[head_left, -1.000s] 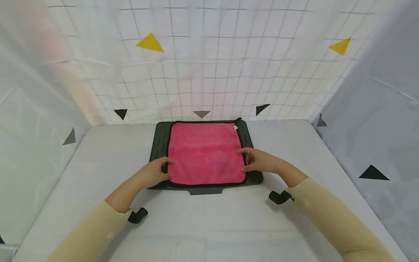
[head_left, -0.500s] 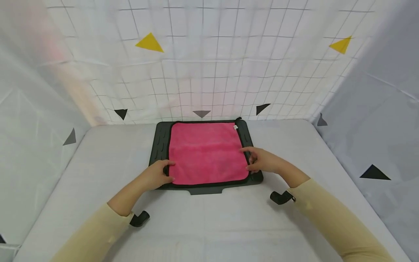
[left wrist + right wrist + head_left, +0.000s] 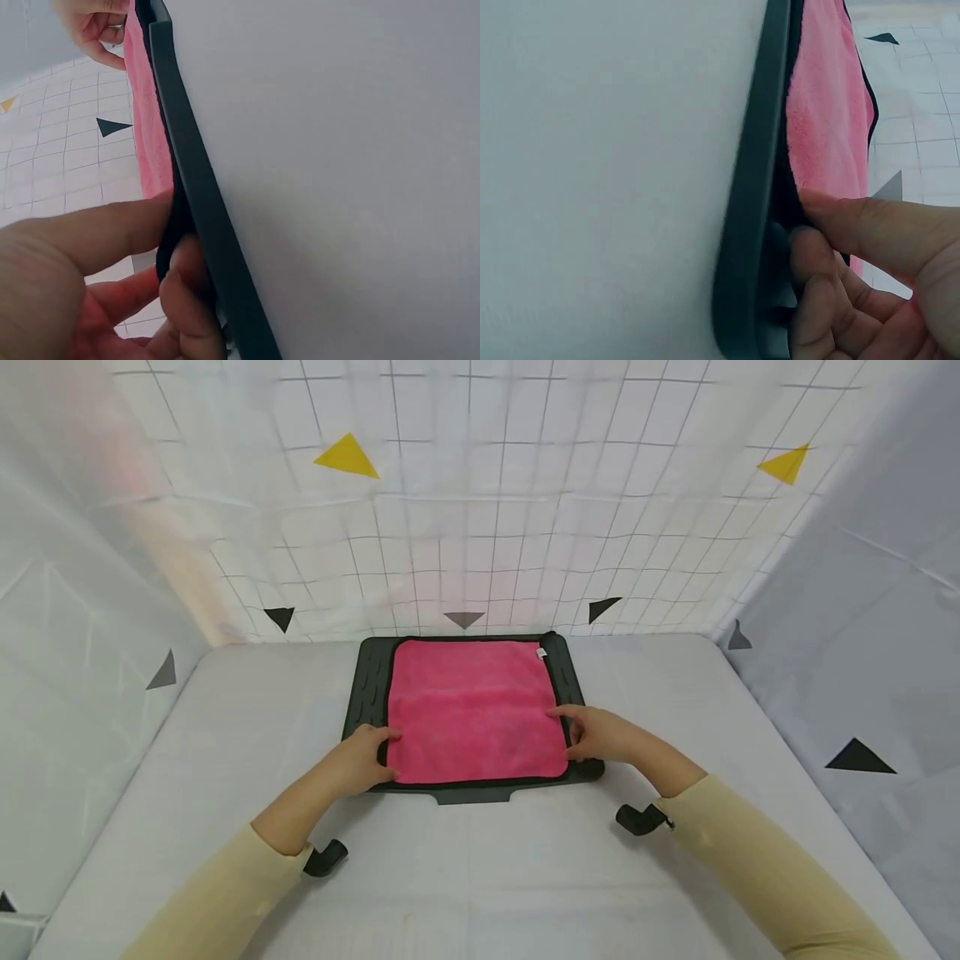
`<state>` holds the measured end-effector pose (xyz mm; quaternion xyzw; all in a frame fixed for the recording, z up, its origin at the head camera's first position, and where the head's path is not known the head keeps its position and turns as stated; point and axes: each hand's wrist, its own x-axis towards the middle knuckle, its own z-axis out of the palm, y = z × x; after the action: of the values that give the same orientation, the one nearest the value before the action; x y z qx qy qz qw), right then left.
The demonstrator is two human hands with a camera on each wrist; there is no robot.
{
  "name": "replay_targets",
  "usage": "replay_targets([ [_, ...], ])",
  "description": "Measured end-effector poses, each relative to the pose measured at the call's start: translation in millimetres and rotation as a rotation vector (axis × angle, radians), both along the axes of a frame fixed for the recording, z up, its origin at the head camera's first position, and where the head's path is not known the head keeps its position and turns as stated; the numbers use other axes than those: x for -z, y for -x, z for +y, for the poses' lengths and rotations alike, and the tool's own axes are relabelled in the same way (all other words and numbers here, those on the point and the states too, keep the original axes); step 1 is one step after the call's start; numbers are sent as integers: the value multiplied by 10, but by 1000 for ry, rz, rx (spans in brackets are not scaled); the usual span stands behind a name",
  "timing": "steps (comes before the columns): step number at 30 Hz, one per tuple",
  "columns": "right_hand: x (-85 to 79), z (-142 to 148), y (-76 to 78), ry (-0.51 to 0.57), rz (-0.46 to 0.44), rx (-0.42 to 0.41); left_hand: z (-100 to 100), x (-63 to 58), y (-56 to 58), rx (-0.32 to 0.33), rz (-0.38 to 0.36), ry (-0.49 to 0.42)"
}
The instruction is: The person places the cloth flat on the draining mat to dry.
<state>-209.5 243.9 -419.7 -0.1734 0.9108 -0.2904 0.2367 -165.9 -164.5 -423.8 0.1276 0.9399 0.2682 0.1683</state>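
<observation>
A pink cloth (image 3: pixel 476 710) with black edging lies spread over a dark tray (image 3: pixel 367 681), with a small white tag at its far right corner. My left hand (image 3: pixel 358 762) pinches the cloth's left edge near the front corner. In the left wrist view, the thumb lies on top and the curled fingers (image 3: pixel 187 311) are under the black border. At the opposite side, my right hand (image 3: pixel 600 733) pinches the right edge near its front corner. The right wrist view shows that thumb on the pink face and fingers (image 3: pixel 815 300) bent beneath the border, beside the tray's rim.
The tray sits at the back of a white-covered table (image 3: pixel 465 860), close to a gridded white sheet (image 3: pixel 465 527) with yellow and black triangles. Pale sheets (image 3: pixel 862 610) hang at both sides. Black wrist mounts (image 3: pixel 326 858) stick out below each sleeve.
The cloth's front right corner has shifted slightly right, its edge now nearer the tray's right rim. My left hand has moved slightly right, and my right hand has come a little nearer me.
</observation>
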Motion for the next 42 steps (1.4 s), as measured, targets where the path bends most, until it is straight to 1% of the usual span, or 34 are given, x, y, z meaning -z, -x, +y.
replay_targets([
  [4,-5,-22,9,-23,15,-25,-14,13,15,-9,7,1],
  [9,-26,-28,24,-32,17,-32,-32,19,29,-6,20,-15],
  [15,-79,-8,0,-36,-21,-46,-47,18,21,8,41,-31],
  [20,-172,16,-17,-97,-46,-70,-102,-15,13,8,17,-41],
  [24,-277,8,-8,-167,-12,-95,-118,-78,52,10,30,-8],
  [27,-359,-54,20,-195,42,-110,-69,-166,102,13,70,22],
  [29,-404,-138,48,-189,92,-121,-12,-230,138,25,94,23],
  [31,-428,-247,76,-171,169,-140,58,-276,177,48,120,22],
  [33,-420,-362,105,-155,252,-157,143,-296,226,80,139,27],
  [35,-389,-481,129,-139,324,-175,240,-290,284,111,161,55],
  [38,-297,-649,169,-161,410,-190,390,-237,380,148,193,128],
  [40,-230,-766,198,-193,451,-209,479,-190,437,173,205,172],
  [42,-154,-877,228,-240,488,-235,552,-134,484,202,204,197],
])
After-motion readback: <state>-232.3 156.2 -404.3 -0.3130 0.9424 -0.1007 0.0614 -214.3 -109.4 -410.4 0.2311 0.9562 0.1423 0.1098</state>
